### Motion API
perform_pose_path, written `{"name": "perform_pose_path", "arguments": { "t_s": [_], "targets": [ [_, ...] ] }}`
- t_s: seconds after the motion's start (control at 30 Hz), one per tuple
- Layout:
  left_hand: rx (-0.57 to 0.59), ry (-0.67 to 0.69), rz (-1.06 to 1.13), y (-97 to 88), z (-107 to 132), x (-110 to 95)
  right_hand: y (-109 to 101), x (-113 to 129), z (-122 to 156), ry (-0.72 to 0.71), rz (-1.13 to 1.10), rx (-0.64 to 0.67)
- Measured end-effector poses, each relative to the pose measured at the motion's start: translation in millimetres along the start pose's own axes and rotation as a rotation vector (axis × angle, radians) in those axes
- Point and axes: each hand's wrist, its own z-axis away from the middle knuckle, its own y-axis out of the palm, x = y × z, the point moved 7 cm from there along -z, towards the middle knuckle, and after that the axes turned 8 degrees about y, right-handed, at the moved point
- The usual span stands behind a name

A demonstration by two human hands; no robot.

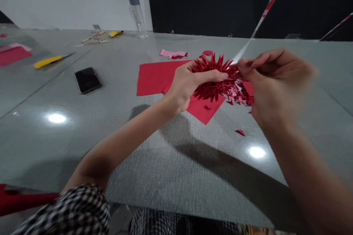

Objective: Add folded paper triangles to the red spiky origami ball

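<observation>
My left hand (183, 86) is wrapped around a red spiky ball of folded paper (211, 91), its thumb lying across the front. At the ball's right side, my right hand (271, 80) has thumb and forefinger pinched together; what lies between the fingertips is hidden. Below the ball, red paper sheets (157, 77) lie flat on the table. A heap of small red and pink paper pieces (238, 93) sits under and between the two hands. One loose red folded piece (240, 132) lies nearer me, apart from the heap.
On the grey table (154, 176) are a black phone (88, 80), a yellow cutter (49, 61) and another yellow tool (115, 33). A clear bottle (138, 16) stands by the wall. Pink-red paper (13, 55) lies far left; a pink strip (172, 53) lies behind the sheets.
</observation>
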Motion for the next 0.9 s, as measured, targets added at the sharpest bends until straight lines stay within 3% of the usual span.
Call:
{"name": "perform_pose_path", "arguments": {
  "t_s": [0.2,0.47,0.9],
  "targets": [
    [0.019,0.006,0.008,1.4,0,1,-2,-12,5,0.146,-0.094,-0.105],
    [0.054,-0.018,-0.019,4.4,3,-2,4,7,10,-0.100,-0.044,-0.055],
    [0.042,-0.043,0.024,5.5,4,2,3,17,16,-0.174,0.035,-0.128]
  ]
}}
